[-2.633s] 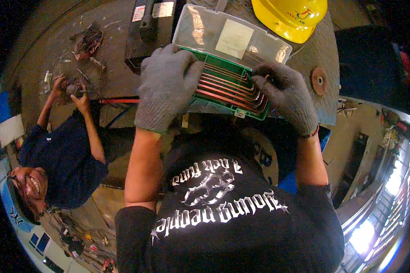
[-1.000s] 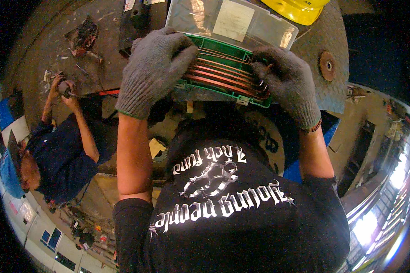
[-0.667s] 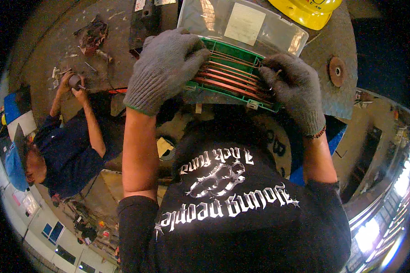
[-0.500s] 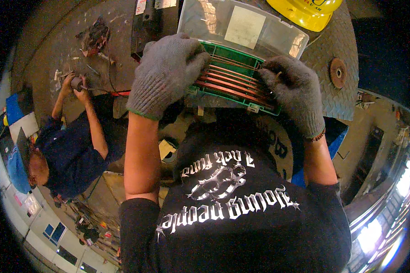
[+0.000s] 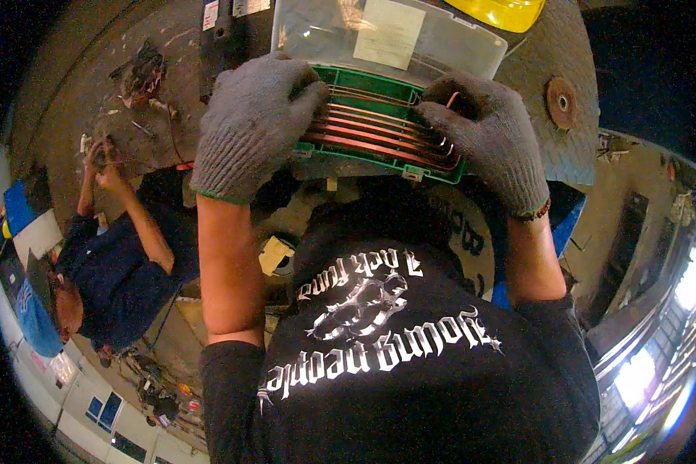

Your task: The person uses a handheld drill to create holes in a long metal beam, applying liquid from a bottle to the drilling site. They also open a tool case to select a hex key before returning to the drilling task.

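Observation:
A green plastic case [image 5: 356, 75] lies before me with its clear lid [image 5: 317, 35] tipped back. Inside, L-shaped copper-coloured hex keys [image 5: 379, 133] are lined up side by side, their bent ends to the right. My left hand [image 5: 251, 124], in a grey knitted glove, is closed at the case's left end; its fingertips and whatever they grip are hidden. My right hand [image 5: 483, 131], gloved the same way, is closed at the right end, with the bent end of a hex key [image 5: 454, 98] showing between thumb and fingers.
A yellow hard hat [image 5: 506, 9] sits beyond the lid. On the metal plate to the right is a brown abrasive disc [image 5: 562, 102]. A black box [image 5: 223, 46] stands behind my left hand. Farther left, another person's hands [image 5: 104, 162] work at the bench.
The view has shifted, so the case and both hands appear farther left. A bent key end now shows clearly at my right fingers. The other person's hands have moved slightly.

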The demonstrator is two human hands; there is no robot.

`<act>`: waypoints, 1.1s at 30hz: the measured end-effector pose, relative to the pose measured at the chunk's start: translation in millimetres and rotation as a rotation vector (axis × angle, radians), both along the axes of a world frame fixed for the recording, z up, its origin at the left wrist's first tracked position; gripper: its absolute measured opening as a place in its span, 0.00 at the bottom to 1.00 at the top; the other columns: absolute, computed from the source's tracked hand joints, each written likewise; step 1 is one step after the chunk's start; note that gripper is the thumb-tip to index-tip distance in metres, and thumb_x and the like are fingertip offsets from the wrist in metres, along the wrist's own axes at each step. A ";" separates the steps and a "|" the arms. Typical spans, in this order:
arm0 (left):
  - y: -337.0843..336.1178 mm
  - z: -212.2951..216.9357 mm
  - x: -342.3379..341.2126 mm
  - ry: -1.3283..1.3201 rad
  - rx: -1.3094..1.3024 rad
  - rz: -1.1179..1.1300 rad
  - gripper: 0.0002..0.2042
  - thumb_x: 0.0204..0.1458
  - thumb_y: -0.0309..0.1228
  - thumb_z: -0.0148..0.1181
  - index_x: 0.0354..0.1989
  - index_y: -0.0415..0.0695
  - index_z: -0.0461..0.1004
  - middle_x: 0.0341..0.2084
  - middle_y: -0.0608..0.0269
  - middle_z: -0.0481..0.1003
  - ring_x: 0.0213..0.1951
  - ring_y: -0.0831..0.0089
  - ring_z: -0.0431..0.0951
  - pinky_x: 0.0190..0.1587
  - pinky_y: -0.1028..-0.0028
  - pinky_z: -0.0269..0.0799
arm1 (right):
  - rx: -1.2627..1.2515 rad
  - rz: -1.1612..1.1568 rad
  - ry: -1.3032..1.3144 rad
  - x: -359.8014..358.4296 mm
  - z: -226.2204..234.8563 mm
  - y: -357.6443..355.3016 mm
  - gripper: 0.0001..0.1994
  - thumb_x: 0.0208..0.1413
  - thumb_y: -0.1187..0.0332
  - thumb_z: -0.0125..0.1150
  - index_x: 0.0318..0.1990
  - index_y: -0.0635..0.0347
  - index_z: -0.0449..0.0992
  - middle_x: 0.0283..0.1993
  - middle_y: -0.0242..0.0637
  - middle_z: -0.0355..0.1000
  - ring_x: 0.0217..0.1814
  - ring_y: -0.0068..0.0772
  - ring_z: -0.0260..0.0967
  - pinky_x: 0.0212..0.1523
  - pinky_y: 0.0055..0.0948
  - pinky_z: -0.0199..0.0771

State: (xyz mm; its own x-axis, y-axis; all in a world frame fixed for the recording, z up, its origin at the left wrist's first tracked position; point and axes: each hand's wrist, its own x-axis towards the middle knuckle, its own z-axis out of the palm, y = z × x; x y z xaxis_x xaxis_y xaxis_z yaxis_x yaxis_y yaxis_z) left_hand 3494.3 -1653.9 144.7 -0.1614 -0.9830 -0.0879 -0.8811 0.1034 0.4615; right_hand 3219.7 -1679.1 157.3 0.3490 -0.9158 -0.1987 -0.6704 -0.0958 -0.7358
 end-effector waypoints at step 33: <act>18.3 16.0 -10.2 0.016 -0.042 -0.019 0.16 0.61 0.39 0.57 0.40 0.35 0.80 0.36 0.42 0.78 0.41 0.44 0.80 0.47 0.56 0.76 | -0.091 -0.043 -0.044 -8.9 2.1 28.0 0.12 0.58 0.62 0.69 0.45 0.57 0.84 0.42 0.45 0.82 0.42 0.49 0.82 0.44 0.39 0.81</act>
State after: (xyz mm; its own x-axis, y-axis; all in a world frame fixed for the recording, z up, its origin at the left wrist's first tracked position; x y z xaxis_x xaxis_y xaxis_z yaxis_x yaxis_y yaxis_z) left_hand 3484.1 -1635.7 160.7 -0.1807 -0.9826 -0.0437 -0.8716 0.1393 0.4700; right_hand 3210.8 -1651.2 159.5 0.3159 -0.9436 -0.0993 -0.6422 -0.1355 -0.7545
